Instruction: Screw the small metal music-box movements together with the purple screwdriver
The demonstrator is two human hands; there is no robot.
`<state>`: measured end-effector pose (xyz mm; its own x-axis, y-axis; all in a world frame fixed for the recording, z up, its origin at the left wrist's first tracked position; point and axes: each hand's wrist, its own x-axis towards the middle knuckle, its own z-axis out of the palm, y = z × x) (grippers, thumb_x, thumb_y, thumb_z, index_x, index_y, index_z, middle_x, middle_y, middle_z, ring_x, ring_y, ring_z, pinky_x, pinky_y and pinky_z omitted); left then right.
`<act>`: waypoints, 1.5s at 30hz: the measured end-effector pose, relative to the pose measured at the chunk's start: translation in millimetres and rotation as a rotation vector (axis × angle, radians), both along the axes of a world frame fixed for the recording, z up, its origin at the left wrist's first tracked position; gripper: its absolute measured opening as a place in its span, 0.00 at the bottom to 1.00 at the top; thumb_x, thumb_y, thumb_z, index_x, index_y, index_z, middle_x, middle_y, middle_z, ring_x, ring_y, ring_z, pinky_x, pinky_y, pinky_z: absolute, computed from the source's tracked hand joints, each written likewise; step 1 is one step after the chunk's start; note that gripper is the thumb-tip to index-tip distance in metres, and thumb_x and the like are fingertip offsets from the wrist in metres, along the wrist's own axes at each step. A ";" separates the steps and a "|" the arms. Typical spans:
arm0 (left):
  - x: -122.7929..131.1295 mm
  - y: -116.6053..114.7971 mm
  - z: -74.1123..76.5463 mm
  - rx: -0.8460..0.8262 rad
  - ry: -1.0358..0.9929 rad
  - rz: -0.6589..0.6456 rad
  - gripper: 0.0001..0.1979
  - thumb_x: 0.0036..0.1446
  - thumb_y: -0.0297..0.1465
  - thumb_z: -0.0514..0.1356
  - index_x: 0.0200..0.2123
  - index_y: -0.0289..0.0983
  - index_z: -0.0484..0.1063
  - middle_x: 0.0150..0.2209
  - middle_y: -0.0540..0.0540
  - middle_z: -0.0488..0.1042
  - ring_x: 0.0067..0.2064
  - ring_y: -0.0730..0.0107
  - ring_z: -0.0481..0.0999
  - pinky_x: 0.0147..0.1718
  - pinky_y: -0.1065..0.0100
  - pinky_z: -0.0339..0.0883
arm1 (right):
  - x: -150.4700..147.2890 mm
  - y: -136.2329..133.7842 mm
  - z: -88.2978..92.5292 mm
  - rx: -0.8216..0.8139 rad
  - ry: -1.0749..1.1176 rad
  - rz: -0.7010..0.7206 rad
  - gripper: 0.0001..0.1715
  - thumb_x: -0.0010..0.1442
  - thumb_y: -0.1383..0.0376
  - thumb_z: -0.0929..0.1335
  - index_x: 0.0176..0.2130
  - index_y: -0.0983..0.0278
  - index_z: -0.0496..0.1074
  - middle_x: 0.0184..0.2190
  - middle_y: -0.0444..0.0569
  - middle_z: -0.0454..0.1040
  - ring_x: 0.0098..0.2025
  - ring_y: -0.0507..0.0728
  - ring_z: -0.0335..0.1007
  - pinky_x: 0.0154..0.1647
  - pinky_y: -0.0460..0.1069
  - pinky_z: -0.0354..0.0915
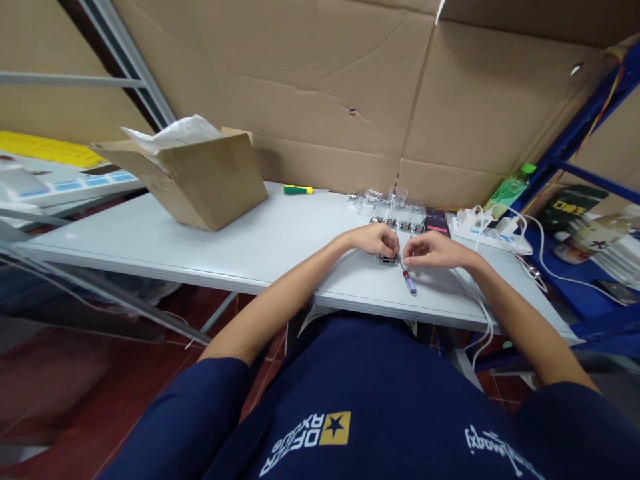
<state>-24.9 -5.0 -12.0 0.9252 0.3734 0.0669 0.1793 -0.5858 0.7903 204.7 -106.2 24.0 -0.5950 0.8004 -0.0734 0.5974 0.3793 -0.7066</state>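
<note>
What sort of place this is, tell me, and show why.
Likely a small workshop, judging by the purple-handled screwdriver, the green-and-yellow-handled tool and the cluster of small clear parts.

Your pale table (300, 247) carries an open carton (220, 180), a green-and-yellow screwdriver (299, 190), clear plastic pieces (395, 205) and a white power strip (493, 241).

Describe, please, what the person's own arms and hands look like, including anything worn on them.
The left hand and right hand are ungloved, with slender fingers. The forearms are uncovered below short, plain navy sleeves. The sleeves belong to a navy shirt with white lettering and a yellow square bearing a dark star.
</note>
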 end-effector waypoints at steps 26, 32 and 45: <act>-3.4 -5.3 7.5 0.032 0.049 0.014 0.11 0.52 0.33 0.67 0.37 0.33 0.82 0.32 0.45 0.83 0.32 0.71 0.79 0.34 0.70 0.69 | 4.5 12.5 -4.0 0.266 0.622 -0.413 0.32 0.51 0.58 0.76 0.55 0.63 0.75 0.46 0.51 0.79 0.45 0.57 0.78 0.50 0.55 0.74; -3.8 -5.0 7.8 0.036 0.046 0.013 0.11 0.52 0.34 0.66 0.36 0.33 0.82 0.32 0.45 0.82 0.32 0.71 0.78 0.35 0.69 0.68 | 1.2 15.1 -5.2 0.331 0.625 -0.489 0.27 0.51 0.49 0.79 0.43 0.62 0.75 0.35 0.48 0.79 0.36 0.55 0.77 0.42 0.52 0.75; -4.1 -2.6 6.4 0.012 0.042 0.013 0.11 0.52 0.33 0.68 0.38 0.34 0.82 0.32 0.45 0.83 0.32 0.71 0.79 0.35 0.69 0.69 | 13.4 -1.0 11.7 0.215 0.072 -0.321 0.24 0.61 0.49 0.71 0.23 0.62 0.70 0.15 0.41 0.64 0.18 0.49 0.58 0.21 0.47 0.53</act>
